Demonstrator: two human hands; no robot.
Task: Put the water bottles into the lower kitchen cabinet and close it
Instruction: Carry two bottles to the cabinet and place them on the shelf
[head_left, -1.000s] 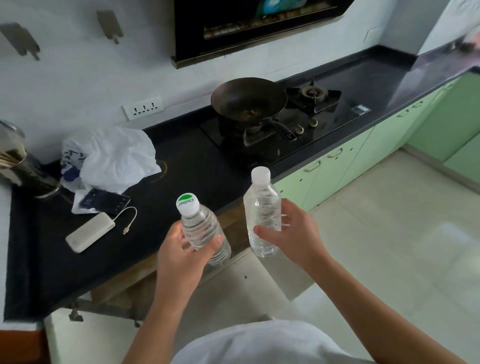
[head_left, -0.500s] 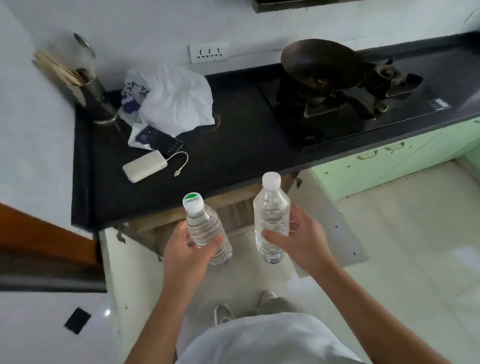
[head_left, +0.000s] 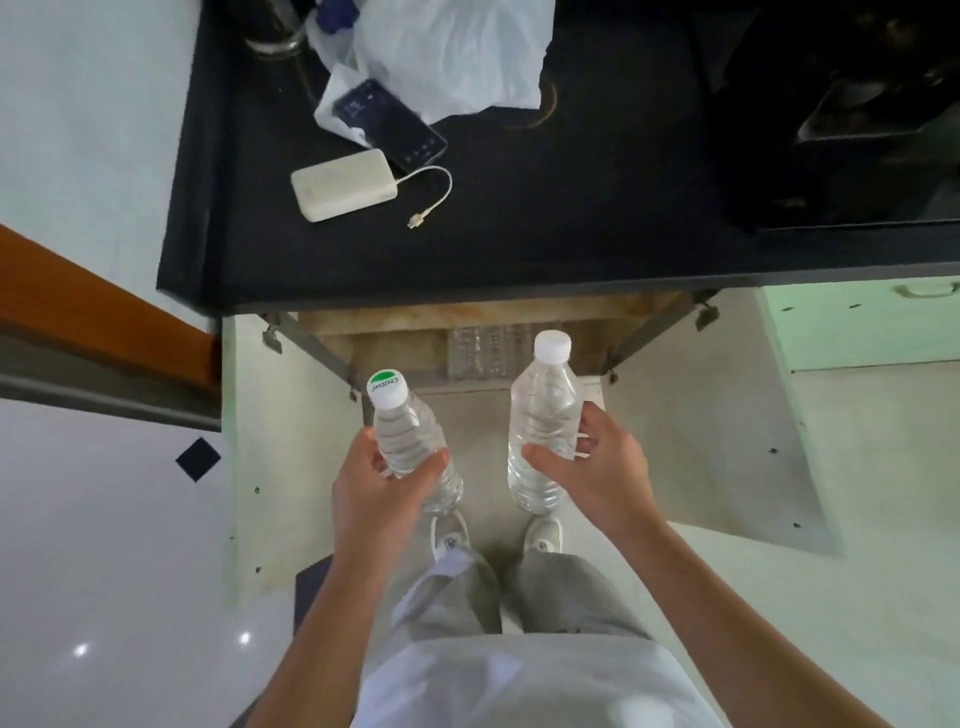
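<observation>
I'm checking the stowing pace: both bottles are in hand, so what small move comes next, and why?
Probably lower both bottles toward the open cabinet: the left hand holds the green-capped bottle, the right hand the white-capped bottle, both above the doorway.

- Black counter (head_left: 519, 249) across twelve o'clock — pale wall (head_left: 78, 130) at ten.
- Glossy white floor (head_left: 104, 597) at eight, catching light spots.
- Green drawer front (head_left: 857, 332) at two.

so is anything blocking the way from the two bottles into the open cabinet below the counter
Nothing visible blocks it. Both doors stand open, and the left bottle and right bottle hang above the opening. Clear bottles already sit at the back of the cabinet.
</observation>
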